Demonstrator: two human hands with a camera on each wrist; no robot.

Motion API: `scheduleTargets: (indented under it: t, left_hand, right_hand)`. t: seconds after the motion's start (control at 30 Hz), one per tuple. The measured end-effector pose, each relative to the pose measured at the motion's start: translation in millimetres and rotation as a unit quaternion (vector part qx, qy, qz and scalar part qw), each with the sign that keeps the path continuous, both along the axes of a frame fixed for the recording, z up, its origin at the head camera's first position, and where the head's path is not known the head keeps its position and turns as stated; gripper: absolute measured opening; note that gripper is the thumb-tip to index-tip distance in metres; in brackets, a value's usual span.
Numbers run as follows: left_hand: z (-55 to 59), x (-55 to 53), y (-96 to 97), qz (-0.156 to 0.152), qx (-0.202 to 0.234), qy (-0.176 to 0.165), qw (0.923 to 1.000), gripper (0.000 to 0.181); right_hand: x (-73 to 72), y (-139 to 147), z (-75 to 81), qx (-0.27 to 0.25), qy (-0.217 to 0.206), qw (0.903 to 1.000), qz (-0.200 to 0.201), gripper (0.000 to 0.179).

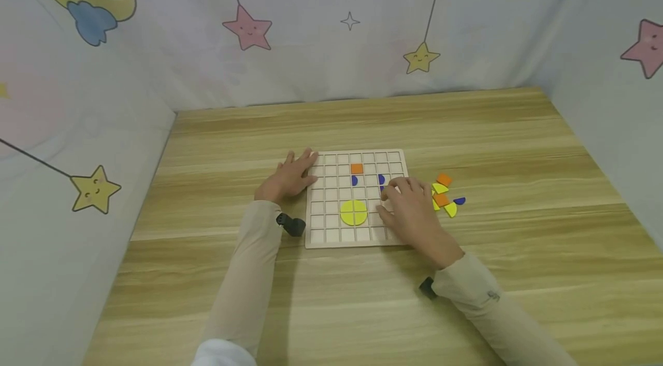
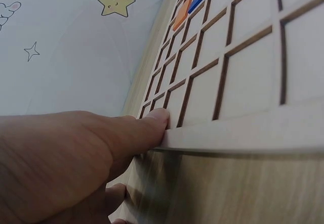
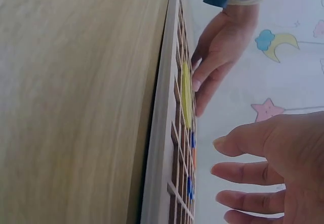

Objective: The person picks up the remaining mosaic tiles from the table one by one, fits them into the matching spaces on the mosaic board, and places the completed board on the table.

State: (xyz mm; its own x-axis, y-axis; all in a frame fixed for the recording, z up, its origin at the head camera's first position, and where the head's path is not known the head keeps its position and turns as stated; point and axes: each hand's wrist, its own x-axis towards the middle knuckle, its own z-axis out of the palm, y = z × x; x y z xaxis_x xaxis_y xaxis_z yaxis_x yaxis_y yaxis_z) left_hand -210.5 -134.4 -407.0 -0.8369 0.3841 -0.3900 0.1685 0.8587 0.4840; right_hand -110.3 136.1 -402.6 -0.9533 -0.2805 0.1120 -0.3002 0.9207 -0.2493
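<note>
board (image 1: 331, 180), pale and gridded, lies flat on the wood-grain table (image 1: 362, 297), and i log it from my end of the feed as follows. left hand (image 1: 290, 176): set at the board's upper left, thumb on the rim, the other fingers extended and loosely spread, pressing rather than gripping; i find no loose piece in it. right hand (image 1: 414, 212): over the board's right side, fingers slightly bent and parted; my right wrist view shows gaps between them, the fingertips standing off the board's face, and i see nothing held. on the grid i record four yellow quarter pieces (image 1: 348, 206) forming a circle across four adjoining cells, an orange square (image 1: 357, 168) in a cell above, and a blue half-circle (image 1: 354, 180) directly below that square. two further blue pieces (image 1: 381, 179) sit one above the other by the right fingertips, the lower partly hidden from me. loose on the table, just right of the board, i note orange pieces (image 1: 444, 179), yellow pieces (image 1: 451, 209) and one blue piece (image 1: 459, 201), their count partly obscured by the hand.
</note>
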Motion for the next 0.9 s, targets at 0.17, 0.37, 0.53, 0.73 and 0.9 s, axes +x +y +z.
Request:
scheduleTargets:
  t: [0.17, 0.37, 0.53, 0.73, 0.9]
  left_hand:
    - [0.3, -0.3, -0.8, 0.003, 0.003, -0.001, 1.0, 0.063]
    - [-0.2, -0.3, -0.9, -0.002, 0.003, 0.001, 1.0, 0.062]
    - [0.1, 0.3, -0.1, 0.001, 0.004, -0.002, 1.0, 0.062]
    - [0.3, 0.5, 0.0, 0.004, 0.009, -0.002, 1.0, 0.063]
    - [0.5, 0.6, 0.0, 0.003, 0.008, -0.002, 1.0, 0.063]
  right_hand:
    - [-1.7, 12, 1.8, -0.022, -0.03, 0.9991, -0.022, 0.022]
    - [-1.3, 34, 4.1, -0.045, -0.045, 0.9969, -0.046, 0.024]
    - [-1.4, 53, 8.8, -0.07, -0.043, 0.9932, -0.083, 0.026]
    - [0.2, 75, 13.8, -0.077, -0.043, 0.9884, -0.123, 0.026]
    - [3.8, 93, 13.1, -0.069, -0.067, 0.9855, -0.14, 0.03]
